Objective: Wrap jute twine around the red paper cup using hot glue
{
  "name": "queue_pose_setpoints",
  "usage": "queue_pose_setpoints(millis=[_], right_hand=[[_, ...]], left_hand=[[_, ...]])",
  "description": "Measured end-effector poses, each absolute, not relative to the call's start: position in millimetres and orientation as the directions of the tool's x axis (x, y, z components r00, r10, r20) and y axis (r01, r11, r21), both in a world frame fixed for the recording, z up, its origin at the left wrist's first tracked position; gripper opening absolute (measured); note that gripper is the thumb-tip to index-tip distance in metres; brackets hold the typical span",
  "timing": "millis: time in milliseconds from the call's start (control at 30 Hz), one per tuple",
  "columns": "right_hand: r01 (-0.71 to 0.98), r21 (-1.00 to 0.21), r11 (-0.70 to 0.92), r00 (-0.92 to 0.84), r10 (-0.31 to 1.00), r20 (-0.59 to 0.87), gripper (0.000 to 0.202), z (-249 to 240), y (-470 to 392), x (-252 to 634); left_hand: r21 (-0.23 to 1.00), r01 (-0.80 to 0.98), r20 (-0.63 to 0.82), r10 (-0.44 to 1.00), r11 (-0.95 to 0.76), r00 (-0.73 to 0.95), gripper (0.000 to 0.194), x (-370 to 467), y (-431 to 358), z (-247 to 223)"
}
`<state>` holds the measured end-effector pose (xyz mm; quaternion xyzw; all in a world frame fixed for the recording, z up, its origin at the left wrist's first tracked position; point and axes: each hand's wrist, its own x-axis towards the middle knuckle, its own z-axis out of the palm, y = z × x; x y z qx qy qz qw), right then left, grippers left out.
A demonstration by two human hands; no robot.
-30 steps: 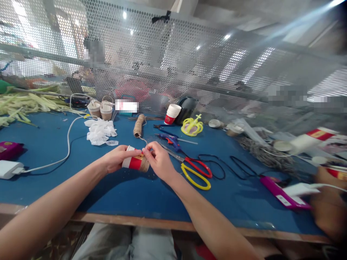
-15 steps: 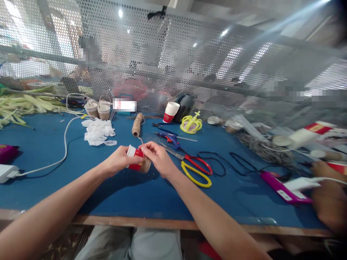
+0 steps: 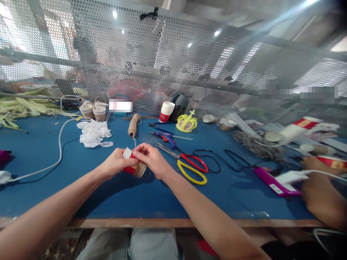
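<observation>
My left hand (image 3: 117,163) is wrapped round a red and white paper cup (image 3: 130,168), tilted on its side above the table. Brown twine is wound round one end of that cup. With thumb and fingers pressed together, my right hand (image 3: 148,157) pinches the twine (image 3: 135,142) against the cup's side. The strand runs back to a spool of twine (image 3: 132,125) lying just beyond my hands. To the right of my right hand lie large scissors (image 3: 189,167) with red and yellow handles. Behind them is a blue glue gun (image 3: 166,138).
White gloves (image 3: 94,133) and two twine-wrapped cups (image 3: 99,112) stand left. Stacked paper cups (image 3: 166,111) and a yellow crown-shaped piece (image 3: 187,123) are at the back. A purple power strip (image 3: 273,181), grey cord (image 3: 257,146) and another person's hand (image 3: 320,180) are right.
The whole view has shifted slightly, so objects sit further left. Both hands keep their hold on the cup and twine, with only small finger movement.
</observation>
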<state>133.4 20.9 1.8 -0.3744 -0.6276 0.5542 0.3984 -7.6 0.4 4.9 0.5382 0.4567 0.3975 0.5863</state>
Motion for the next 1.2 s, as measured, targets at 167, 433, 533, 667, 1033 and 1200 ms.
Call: queue_pose_setpoints(millis=[167, 433, 533, 667, 1033, 1200], right_hand=[[0.092, -0.987, 0.128, -0.407, 0.910, 0.080, 0.019, 4.3, 23.4, 134.4], [0.094, -0.992, 0.080, -0.391, 0.920, 0.037, 0.014, 7.2, 26.7, 131.5], [0.018, -1.000, -0.017, -0.406, 0.913, -0.023, 0.016, 6.8, 24.2, 131.4], [0.075, -0.990, -0.116, -0.410, 0.902, -0.137, 0.012, 8.7, 28.2, 132.6], [0.378, -0.917, -0.130, -0.374, 0.885, -0.279, 0.025, 7.5, 102.6, 106.6], [0.573, -0.820, 0.009, -0.570, 0.724, -0.390, 0.004, 15.2, 92.5, 118.0]], left_hand=[[0.993, 0.014, -0.121, 0.967, 0.121, 0.224, 0.018, -6.7, 1.6, 2.6], [0.993, -0.008, -0.112, 0.968, 0.117, 0.223, 0.019, -5.4, 3.3, 0.2], [0.995, 0.016, -0.104, 0.971, 0.103, 0.215, 0.020, -4.2, 1.7, 0.3], [0.995, 0.056, -0.090, 0.973, 0.079, 0.213, 0.021, -3.4, 2.0, -1.6], [0.995, -0.002, -0.087, 0.900, 0.098, 0.427, 0.021, -0.9, -6.1, -3.1], [0.992, -0.032, -0.090, 0.843, 0.126, 0.530, 0.020, 0.1, -15.2, 8.0]])
